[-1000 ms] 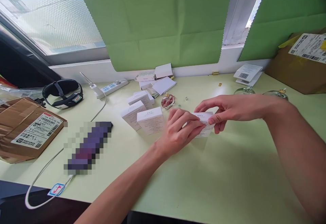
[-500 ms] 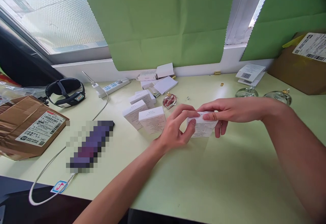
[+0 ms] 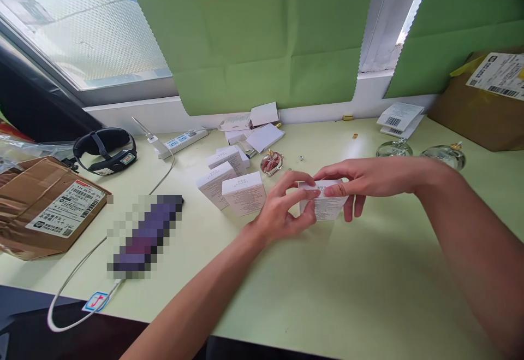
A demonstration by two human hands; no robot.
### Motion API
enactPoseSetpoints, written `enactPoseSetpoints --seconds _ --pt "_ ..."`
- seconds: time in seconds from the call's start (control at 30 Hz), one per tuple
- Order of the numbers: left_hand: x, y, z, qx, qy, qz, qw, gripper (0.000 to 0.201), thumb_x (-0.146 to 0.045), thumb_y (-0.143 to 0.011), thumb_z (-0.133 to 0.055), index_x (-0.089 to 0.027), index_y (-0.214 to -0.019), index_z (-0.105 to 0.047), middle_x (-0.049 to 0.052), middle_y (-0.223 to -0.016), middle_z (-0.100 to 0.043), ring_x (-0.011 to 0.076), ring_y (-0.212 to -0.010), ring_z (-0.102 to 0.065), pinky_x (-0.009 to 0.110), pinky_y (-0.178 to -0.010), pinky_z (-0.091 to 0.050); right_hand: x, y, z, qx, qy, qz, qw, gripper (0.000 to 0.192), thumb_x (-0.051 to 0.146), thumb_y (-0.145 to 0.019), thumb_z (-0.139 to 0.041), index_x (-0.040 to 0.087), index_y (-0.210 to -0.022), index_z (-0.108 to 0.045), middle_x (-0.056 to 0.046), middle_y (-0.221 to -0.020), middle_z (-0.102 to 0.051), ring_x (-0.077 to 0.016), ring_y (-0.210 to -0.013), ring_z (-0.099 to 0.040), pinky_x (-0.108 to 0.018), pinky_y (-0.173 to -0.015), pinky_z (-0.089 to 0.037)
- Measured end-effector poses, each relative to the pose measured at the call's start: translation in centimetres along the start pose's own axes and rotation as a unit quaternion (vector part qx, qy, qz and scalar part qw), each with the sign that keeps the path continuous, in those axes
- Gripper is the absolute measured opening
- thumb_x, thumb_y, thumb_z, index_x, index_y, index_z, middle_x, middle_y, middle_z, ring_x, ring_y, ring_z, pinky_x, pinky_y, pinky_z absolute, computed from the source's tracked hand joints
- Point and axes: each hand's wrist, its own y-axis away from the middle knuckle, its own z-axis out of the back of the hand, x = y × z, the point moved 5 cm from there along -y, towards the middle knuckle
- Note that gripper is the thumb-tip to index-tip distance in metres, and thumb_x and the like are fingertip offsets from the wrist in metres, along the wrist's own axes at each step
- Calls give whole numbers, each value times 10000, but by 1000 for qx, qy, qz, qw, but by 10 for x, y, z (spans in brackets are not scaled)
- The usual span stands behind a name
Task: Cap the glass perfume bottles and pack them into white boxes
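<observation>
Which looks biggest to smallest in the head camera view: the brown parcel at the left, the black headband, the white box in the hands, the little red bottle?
1. Brown parcel, though it is nearer the camera.
2. Black headband.
3. White box, partly hidden by both hands.
4. Red bottle.

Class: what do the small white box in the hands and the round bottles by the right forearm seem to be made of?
Small white box: likely matte card; flat printed faces, sharp folded edges. Held by left hand and right hand. Round bottles: probably clear glass; see-through and glossy, with a gold-looking top.
</observation>
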Motion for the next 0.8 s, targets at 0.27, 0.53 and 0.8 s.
enactPoseSetpoints --seconds 0.27,0.53,0.8 --pt "0 9 -9 -11 -58 -2 998 271 -188 -876 -676 -199 -1131 -584 109 -1155 -596 194 -1047 -625 345 -833 -569 -5 3 5 5 7 -1 1000 512 505 -903 -614 317 -1377 -570 -71 -1354 -634 -260 -977 -744 -345 -758 -623" --pt "-2 11 -12 -14 -50 5 999 227 -153 -901 -636 -195 -1122 -602 95 -1155 -572 185 -1053 -623 300 -806 -561 -8 1 3 1 -13 -17 1000 554 520 -882 -637 279 -1374 -557 -95 -1363 -624 -258 -997 -737 -291 -664 -607" --pt "1 16 -15 -15 -59 27 998 196 -170 -938 -593 -197 -1132 -594 103 -1217 -551 180 -1040 -615 303 -826 -550 -2 6 2 -28 54 -16 998 605 557 -821 -687 264 -1344 -603 -80 -1173 -720 -259 -985 -725 -285 -695 -608"
